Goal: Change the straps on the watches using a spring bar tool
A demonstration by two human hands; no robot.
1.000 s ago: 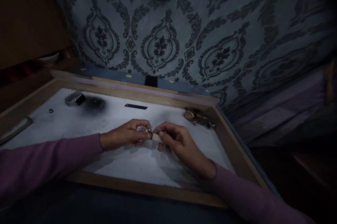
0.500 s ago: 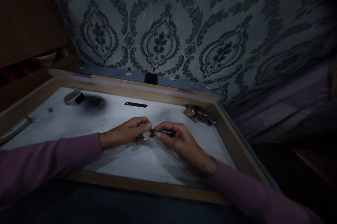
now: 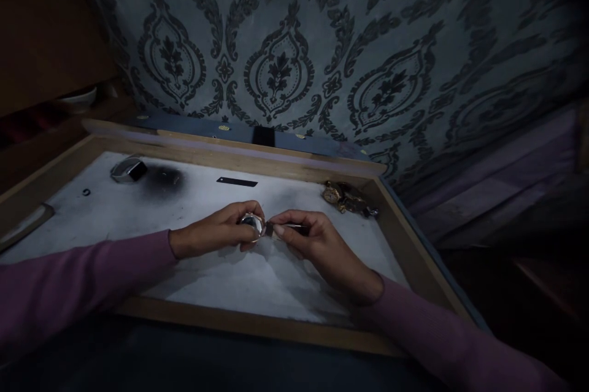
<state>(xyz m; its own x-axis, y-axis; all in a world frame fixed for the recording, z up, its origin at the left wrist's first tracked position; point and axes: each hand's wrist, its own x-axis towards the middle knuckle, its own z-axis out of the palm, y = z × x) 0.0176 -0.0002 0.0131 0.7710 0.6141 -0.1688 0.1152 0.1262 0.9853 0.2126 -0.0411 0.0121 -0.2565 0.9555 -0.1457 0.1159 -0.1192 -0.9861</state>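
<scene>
- Watch case [image 3: 251, 226], round with a shiny rim, is lifted over a wooden tray [image 3: 257, 327]; take it as the centre of your clock.
- Your left hand [image 3: 221, 231], at nine o'clock, clamps it between thumb and curled fingers, its glossy side turned upward. This hold probably steadies the case and leaves its three-o'clock edge free.
- Your right hand [image 3: 313, 237], at three o'clock, has thumb and forefinger pinched together on a dark strap piece [image 3: 269, 229] just beside that edge. Whether strap and case touch, I cannot tell. A fingertip pinch seems to suit so small a part.
- Beneath you spreads a white lining [image 3: 202, 288]; its paleness likely helps you spot little dark pieces.
- A black strip [image 3: 237, 181] lies flat between eleven and twelve.
- Toward ten sits a grey-banded watch [image 3: 129, 169], with a small dark ring [image 3: 86, 194] farther out, past nine.
- Between two and three, a gold watch [image 3: 332, 192] lies with a jumbled heap [image 3: 353, 204] by the tray's corner, perhaps leaving your hands room.
- Beyond, at twelve, rises patterned wallpaper [image 3: 278, 73].
</scene>
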